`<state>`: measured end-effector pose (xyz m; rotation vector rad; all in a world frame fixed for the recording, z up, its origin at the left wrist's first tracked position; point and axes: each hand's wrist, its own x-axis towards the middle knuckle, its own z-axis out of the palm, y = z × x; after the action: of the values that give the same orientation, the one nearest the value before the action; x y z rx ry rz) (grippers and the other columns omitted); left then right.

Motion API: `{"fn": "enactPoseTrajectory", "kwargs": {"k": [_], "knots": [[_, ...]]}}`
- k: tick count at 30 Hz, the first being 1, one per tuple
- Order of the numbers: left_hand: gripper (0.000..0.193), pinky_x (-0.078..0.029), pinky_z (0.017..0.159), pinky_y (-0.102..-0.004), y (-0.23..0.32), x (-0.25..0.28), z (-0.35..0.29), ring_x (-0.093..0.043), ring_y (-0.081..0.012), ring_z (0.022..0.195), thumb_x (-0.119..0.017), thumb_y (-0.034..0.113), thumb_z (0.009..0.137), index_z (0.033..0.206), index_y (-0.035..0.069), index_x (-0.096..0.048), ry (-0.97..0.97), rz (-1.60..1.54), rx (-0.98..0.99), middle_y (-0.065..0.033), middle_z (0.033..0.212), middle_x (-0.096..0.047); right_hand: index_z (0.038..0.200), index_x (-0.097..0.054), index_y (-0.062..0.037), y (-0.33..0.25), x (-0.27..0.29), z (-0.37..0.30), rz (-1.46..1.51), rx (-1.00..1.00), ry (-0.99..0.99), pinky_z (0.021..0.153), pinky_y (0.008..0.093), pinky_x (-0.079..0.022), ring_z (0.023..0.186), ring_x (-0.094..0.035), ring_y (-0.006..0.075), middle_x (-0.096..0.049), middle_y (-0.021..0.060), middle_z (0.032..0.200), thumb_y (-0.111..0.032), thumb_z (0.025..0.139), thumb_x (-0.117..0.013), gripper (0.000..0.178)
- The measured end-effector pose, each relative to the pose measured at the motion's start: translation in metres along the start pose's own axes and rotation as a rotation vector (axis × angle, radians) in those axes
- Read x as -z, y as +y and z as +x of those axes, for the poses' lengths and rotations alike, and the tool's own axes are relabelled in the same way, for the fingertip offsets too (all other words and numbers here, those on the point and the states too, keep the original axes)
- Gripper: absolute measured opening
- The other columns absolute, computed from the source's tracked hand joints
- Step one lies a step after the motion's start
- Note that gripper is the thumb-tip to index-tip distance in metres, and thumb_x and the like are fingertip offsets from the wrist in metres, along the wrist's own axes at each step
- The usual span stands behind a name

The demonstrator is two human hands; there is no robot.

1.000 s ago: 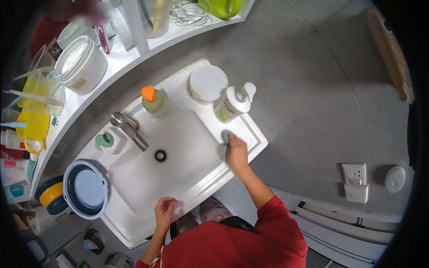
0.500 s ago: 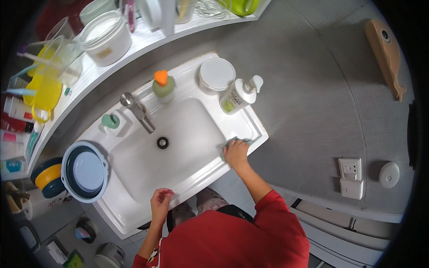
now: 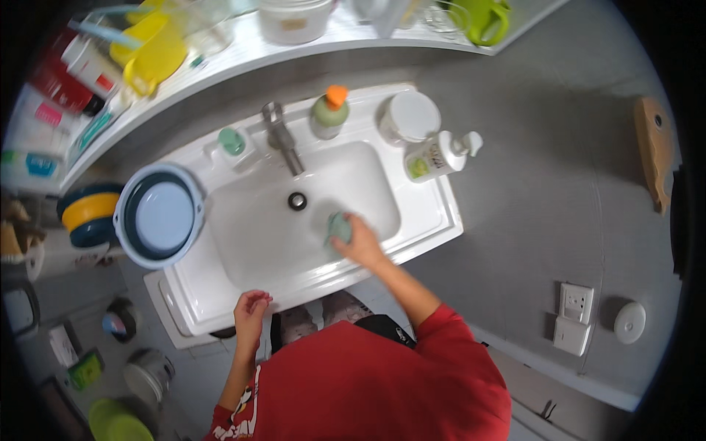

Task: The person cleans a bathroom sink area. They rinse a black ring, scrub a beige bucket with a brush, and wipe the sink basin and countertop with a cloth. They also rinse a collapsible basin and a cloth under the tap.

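Observation:
My right hand (image 3: pixel 360 241) is closed on a crumpled grey-green cloth (image 3: pixel 338 228), held over the right part of the white sink basin (image 3: pixel 257 246). Fingers loosely curled together, my left hand (image 3: pixel 251 310) hovers by the sink's front edge with nothing visible in it. Behind the cloth, the round drain (image 3: pixel 297 201) lies under the metal tap (image 3: pixel 282 137). On the right ledge stands a white pump bottle (image 3: pixel 435 157), beside a lidded white tub (image 3: pixel 412 117).
A blue folding basin (image 3: pixel 160 214) rests on the sink's left rim. Along the back ledge are a green bottle with an orange top (image 3: pixel 330 112) and a green-capped bottle (image 3: pixel 233 144). A crowded white shelf (image 3: pixel 243 69) overhangs the back. A wall socket (image 3: pixel 576 303) is at right.
My right hand has carried the cloth left, from the sink's right rim to over the basin. My left hand stays by the front edge. The whole view has shifted.

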<state>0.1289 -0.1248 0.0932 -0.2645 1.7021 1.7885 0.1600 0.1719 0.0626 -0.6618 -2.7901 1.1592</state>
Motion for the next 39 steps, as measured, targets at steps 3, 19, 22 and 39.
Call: {"fn": "enactPoseTrajectory", "kwargs": {"k": [3,19,22,39], "knots": [[0.017,-0.044,0.083,-0.0284,-0.004,0.018,-0.009,-0.056,-0.0188,0.089,-0.048,-0.003,0.082,0.098,-0.002,-0.05,0.045,-0.035,-0.026,-0.01,0.094,-0.056,0.116,-0.039,0.0013,0.012,0.041,0.013,-0.349,0.014,-0.084,0.092,0.0462,-0.035,0.1,-0.051,0.0331,-0.055,0.0178,0.102,-0.018,0.064,-0.07,0.063],[0.015,-0.045,0.077,-0.0254,-0.045,0.106,-0.089,-0.057,-0.0162,0.086,-0.048,0.0,0.083,0.098,0.001,-0.052,0.437,-0.202,-0.055,-0.0076,0.094,-0.057,0.111,-0.045,-0.0013,-0.07,-0.12,-0.012,-0.112,0.445,-0.635,0.082,0.0457,-0.041,0.095,-0.044,0.0427,-0.042,0.0267,0.105,-0.01,0.066,-0.063,0.049],[0.016,-0.044,0.077,-0.0251,-0.043,0.113,-0.101,-0.057,-0.0163,0.086,-0.048,0.0,0.083,0.098,0.001,-0.051,0.475,-0.247,-0.084,-0.0078,0.094,-0.057,0.114,-0.04,0.0022,-0.121,-0.178,0.011,0.053,0.537,-0.374,0.081,0.0459,-0.042,0.094,-0.046,0.0441,-0.042,0.0272,0.106,-0.006,0.068,-0.059,0.051],[0.015,-0.044,0.08,-0.0271,-0.063,0.138,-0.127,-0.056,-0.0167,0.087,-0.049,0.001,0.083,0.098,0.002,-0.052,0.658,-0.412,-0.129,-0.0076,0.094,-0.057,0.098,-0.06,-0.0145,-0.231,-0.282,-0.045,-0.245,0.783,-0.562,0.072,0.0421,-0.042,0.1,-0.042,0.03,-0.045,0.0125,0.102,-0.017,0.064,-0.064,0.034]]}}
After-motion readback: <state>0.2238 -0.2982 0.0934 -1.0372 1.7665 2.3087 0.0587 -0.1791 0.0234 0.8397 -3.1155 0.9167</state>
